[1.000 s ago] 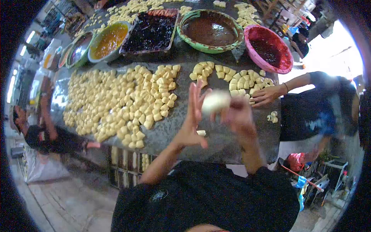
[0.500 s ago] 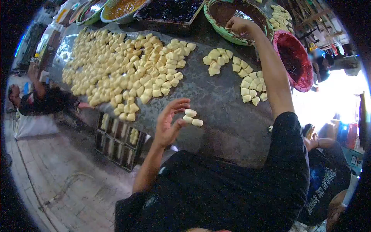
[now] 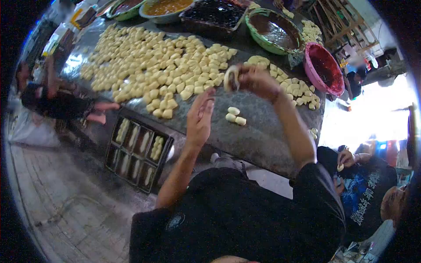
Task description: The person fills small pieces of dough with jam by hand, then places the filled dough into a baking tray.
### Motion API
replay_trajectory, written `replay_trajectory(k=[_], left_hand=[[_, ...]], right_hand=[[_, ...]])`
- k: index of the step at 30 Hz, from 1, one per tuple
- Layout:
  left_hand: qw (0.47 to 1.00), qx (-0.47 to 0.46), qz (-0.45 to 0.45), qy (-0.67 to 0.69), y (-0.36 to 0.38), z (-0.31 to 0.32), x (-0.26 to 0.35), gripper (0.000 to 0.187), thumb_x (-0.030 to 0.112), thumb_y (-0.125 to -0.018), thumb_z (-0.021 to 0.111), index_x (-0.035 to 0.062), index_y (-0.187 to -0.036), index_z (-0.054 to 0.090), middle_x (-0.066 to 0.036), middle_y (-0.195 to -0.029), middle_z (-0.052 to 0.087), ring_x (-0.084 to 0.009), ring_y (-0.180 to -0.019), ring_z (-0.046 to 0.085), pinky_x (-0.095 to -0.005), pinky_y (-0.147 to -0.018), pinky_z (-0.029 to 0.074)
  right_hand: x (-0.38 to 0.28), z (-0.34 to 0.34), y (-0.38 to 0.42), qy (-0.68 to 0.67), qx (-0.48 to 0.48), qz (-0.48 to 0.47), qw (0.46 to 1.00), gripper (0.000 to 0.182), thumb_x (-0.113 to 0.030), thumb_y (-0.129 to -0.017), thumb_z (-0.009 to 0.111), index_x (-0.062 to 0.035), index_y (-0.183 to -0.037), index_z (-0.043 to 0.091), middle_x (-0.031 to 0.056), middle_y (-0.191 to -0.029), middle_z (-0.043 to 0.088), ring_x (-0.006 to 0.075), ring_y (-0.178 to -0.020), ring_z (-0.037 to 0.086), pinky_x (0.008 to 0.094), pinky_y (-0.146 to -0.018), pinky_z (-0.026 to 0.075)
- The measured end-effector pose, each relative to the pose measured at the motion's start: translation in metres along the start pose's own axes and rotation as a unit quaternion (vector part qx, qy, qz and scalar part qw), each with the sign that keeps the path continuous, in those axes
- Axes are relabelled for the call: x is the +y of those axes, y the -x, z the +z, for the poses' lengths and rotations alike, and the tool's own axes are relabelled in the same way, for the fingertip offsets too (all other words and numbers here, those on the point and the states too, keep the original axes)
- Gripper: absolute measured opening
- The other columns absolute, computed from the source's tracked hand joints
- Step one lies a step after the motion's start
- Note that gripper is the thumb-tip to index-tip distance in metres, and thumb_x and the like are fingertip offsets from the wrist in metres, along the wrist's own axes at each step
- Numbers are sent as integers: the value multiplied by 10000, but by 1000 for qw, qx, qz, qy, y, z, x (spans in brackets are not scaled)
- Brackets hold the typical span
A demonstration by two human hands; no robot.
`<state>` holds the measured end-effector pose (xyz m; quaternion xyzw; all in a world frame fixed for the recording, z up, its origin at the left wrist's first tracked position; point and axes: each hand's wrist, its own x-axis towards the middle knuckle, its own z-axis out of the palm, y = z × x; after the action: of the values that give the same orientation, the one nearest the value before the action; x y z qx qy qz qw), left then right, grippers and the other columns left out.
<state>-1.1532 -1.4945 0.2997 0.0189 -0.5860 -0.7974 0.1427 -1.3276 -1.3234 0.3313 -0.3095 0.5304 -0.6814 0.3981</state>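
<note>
The hands are raised above the table (image 3: 258, 140) in the head view, well apart from each other. The right hand (image 3: 256, 81) is curled shut around a flattened dough piece (image 3: 231, 79), pinching it at its edge between thumb and fingers; the piece stands on edge, its long axis running roughly up and down, its broad face turned toward the left hand. The left hand (image 3: 200, 116) is open, palm flat and fingers stretched together, pointing up and away from the body, holding nothing and touching nothing. Just below and between the hands, three small dough lumps (image 3: 234, 116) lie together on the grey table surface. Farther out, a wide spread of cut dough cubes (image 3: 162, 65) covers the table, and a smaller group (image 3: 298, 87) lies beyond the right hand. At the far edge stand a green bowl of brown filling (image 3: 275, 30), a pink bowl (image 3: 325, 68) and a dark tray (image 3: 212, 13). A baking tin with moulds (image 3: 138, 153) sits below the table's near edge.
</note>
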Motion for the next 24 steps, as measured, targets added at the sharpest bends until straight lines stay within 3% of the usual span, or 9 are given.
replay_trajectory(k=[4, 7, 9, 10, 13, 17, 20, 22, 24], left_hand=[[961, -20, -143, 236, 51, -65, -14, 196, 147, -979, 574, 19, -1126, 602, -31, -977, 659, -117, -880, 633, -244, -771, 516], [933, 30, -210, 291, 100, -98, -5, 183, 199, -987, 566, 41, -1072, 600, -39, -950, 660, -115, -784, 645, -223, -654, 537], [919, 79, -249, 296, 128, -110, 8, 204, 217, -992, 555, 39, -1085, 591, -46, -939, 659, -121, -785, 652, -226, -647, 547], [905, 35, -259, 336, 142, -131, 3, 233, 235, -999, 539, 32, -1104, 582, -64, -970, 667, -147, -836, 671, -240, -683, 571], [905, 72, -272, 319, 177, -138, 27, 250, 235, -999, 539, 23, -1123, 580, -74, -1014, 665, -157, -886, 675, -255, -726, 583], [982, -38, -173, 57, 213, -137, 77, 349, 90, -918, 644, -14, -1235, 539, -103, -1096, 651, -197, -967, 664, -282, -840, 557], [988, -50, 24, -145, 229, -143, 81, 216, 35, -865, 681, -8, -1072, 644, -125, -1061, 665, -219, -959, 663, -308, -842, 528], [966, -59, 117, -221, 232, -138, 97, 79, 35, -864, 668, -5, -931, 684, -134, -1053, 667, -219, -944, 662, -299, -819, 514], [970, -63, 140, -191, 233, -139, 90, 84, 33, -869, 662, -16, -936, 673, -119, -1025, 662, -198, -923, 657, -286, -814, 510]], right_hand=[[78, 118, 44, -245, 47, 73, 966, 399, -136, -854, 639, -19, -1227, 559, 66, -1086, 648, 176, -936, 635, 304, -750, 551], [113, 185, 63, -158, 115, 49, 980, 446, -82, -863, 643, 2, -1284, 522, 94, -1175, 627, 192, -1047, 625, 317, -788, 570], [128, 234, 73, -24, 155, -8, 988, 465, -25, -877, 622, 28, -1320, 490, 108, -1245, 601, 203, -1138, 595, 351, -872, 562], [142, 251, 78, 166, 173, -67, 969, 457, -27, -887, 615, 6, -1328, 500, 128, -1245, 609, 249, -1155, 601, 372, -878, 552], [139, 288, 88, 459, 182, -181, 851, 454, -40, -871, 642, -37, -1312, 533, 148, -1220, 618, 299, -1113, 623, 381, -895, 528], [140, 316, 92, 348, 190, -184, 899, 263, -133, -903, 642, -41, -1149, 628, 136, -1010, 632, 305, -884, 641, 339, -770, 515], [151, 335, 95, 60, 205, -63, 975, 196, -240, -956, 610, -49, -991, 637, 59, -931, 622, 180, -793, 621, 288, -672, 494], [127, 354, 97, -198, 197, 45, 959, 206, -268, -957, 626, -67, -911, 615, -3, -843, 593, 86, -751, 594, 238, -574, 485], [120, 377, 81, -239, 254, -38, 936, 195, -256, -946, 641, -68, -903, 613, -2, -823, 574, 82, -729, 590, 229, -527, 482]])
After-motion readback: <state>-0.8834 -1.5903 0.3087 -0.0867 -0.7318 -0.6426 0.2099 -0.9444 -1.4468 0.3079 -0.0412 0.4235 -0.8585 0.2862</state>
